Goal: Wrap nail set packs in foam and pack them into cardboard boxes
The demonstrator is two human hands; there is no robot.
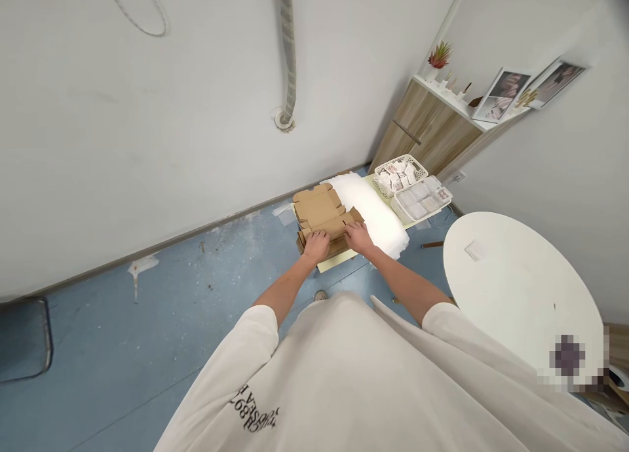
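Note:
A brown cardboard box point(319, 206), partly folded with its lid panel laid out flat, rests on the near end of a low table point(339, 261). My left hand point(317, 244) has its fingers bent over the box's near left edge. At the near right side, my right hand point(358, 237) grips the folded cardboard by a side flap. Its fingertips partly hide behind the board. Beside the box, to the right, lies a stack of white foam sheets point(378, 213).
Beyond the foam stand two white plastic baskets, one point(400, 175) with small packets, the other point(421, 200) with clear packs. A round white table point(515, 288) is at right, a wooden cabinet point(432, 124) behind. A dark chair point(29, 337) stands far left on the blue floor.

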